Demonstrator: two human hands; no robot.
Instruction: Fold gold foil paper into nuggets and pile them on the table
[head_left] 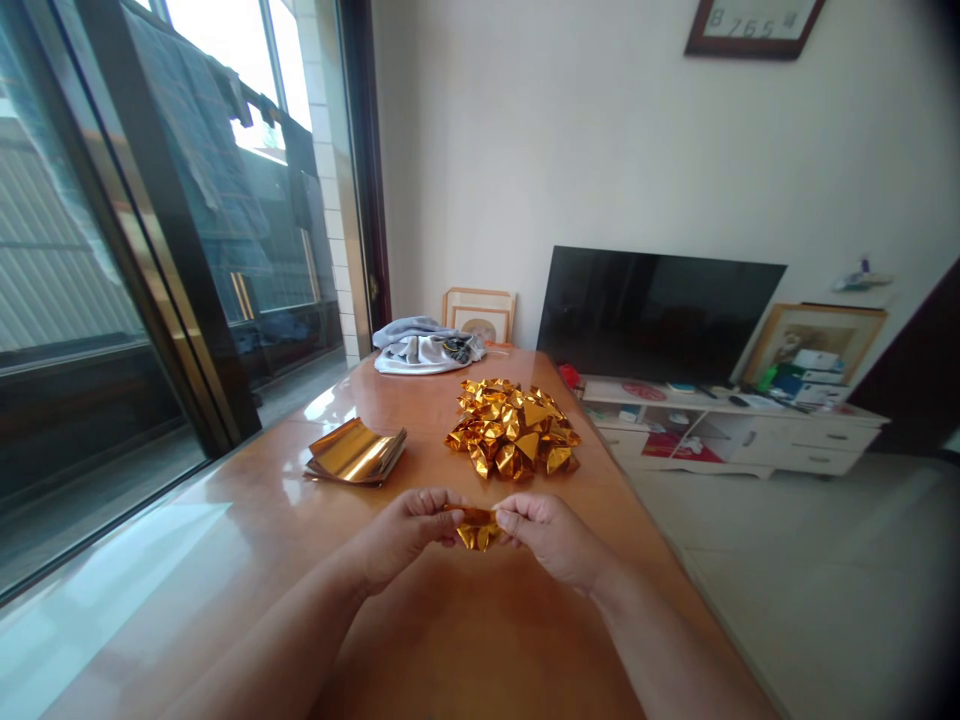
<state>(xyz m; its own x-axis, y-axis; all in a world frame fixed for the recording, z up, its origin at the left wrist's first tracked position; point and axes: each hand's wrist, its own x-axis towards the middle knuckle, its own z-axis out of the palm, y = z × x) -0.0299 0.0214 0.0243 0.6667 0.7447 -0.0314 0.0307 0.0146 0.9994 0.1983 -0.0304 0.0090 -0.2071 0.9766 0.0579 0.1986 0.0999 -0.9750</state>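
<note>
Between my two hands is a folded gold foil paper ingot (478, 536), held above the table near its middle. My left hand (414, 530) pinches its left end between thumb and fingers. The opposite end is pinched by my right hand (546, 530). Just beyond, to the right, lies a heap of folded gold foil ingots (514, 425). A stack of flat gold foil sheets (356, 452), slightly curled at the edges, rests on the table to the left.
The glossy wooden table (480, 650) extends toward the wall. Bundled grey cloth (424, 345) lies at its far end, before a framed picture (480, 315). On the right stand a television (660, 315) and a white cabinet (780, 440). Glass sliding doors (157, 250) run along the left.
</note>
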